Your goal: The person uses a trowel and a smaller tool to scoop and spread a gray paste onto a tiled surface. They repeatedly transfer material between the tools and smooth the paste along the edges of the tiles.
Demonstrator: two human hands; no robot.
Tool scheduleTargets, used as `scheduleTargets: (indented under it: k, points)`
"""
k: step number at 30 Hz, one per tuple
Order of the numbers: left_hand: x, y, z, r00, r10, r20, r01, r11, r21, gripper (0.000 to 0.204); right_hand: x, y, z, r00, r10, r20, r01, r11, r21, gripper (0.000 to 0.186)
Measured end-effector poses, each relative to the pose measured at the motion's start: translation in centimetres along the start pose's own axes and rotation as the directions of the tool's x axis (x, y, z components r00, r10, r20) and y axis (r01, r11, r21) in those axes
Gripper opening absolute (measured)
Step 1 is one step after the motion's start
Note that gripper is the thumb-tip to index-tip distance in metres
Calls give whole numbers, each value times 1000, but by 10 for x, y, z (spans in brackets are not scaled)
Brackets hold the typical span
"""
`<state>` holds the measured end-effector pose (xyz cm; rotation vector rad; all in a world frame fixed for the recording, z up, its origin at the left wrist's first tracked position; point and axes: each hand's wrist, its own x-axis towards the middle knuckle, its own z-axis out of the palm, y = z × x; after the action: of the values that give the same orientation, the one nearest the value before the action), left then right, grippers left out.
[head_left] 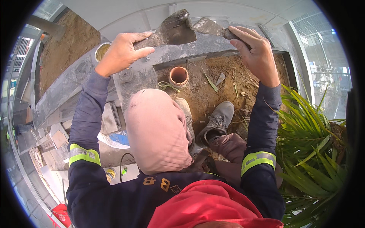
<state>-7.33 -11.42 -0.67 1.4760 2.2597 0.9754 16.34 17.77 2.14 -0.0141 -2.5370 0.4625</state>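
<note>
Out ahead of me, over a grey ledge (213,47), my left hand (123,49) is closed on the end of a wide, curved, dark blade smeared with grey, which looks like a trowel (176,28). My right hand (258,53) grips a narrower, grey-coated scraper (210,27), its fingers and thumb around the handle end. The two blades point toward each other, their edges close together; whether they touch I cannot tell. Below them, a round orange-brown pipe (178,77) stands open-topped in bare soil (228,72).
Long green leaves (311,152) crowd the right side. At left, a round tin (102,52) sits by the ledge, with grey blocks (110,117) and a blue-and-white bag (119,138) lower down. My shoe (220,116) rests on the soil. A pale wall (125,17) rises ahead.
</note>
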Motion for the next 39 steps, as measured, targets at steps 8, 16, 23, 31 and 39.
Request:
scheduleTargets:
  k: [8, 16, 23, 31, 39]
  points:
    - [-10, -6, -8, 999, 16, -37, -15, 1000, 23, 54, 11, -12, 20, 997, -76, -20, 74, 992, -97, 34]
    - [-18, -6, 9, 989, 87, -122, -68, 986, 152, 52, -24, 12, 49, 969, 71, 238, 11, 945, -326, 30]
    - [-57, -41, 34, 917, -63, -394, 95, 994, 61, 47, -142, 123, 135, 604, 737, 303, -649, 234, 724, 42]
    - [-113, -72, 95, 849, -425, -313, 203, 810, -550, 35, -207, 134, 265, 192, 942, 276, -177, -243, 954, 41]
    - [-174, -127, 164, 785, -616, -61, 400, 581, -709, 42, -184, 146, 300, 126, 978, 168, -148, -149, 978, 38]
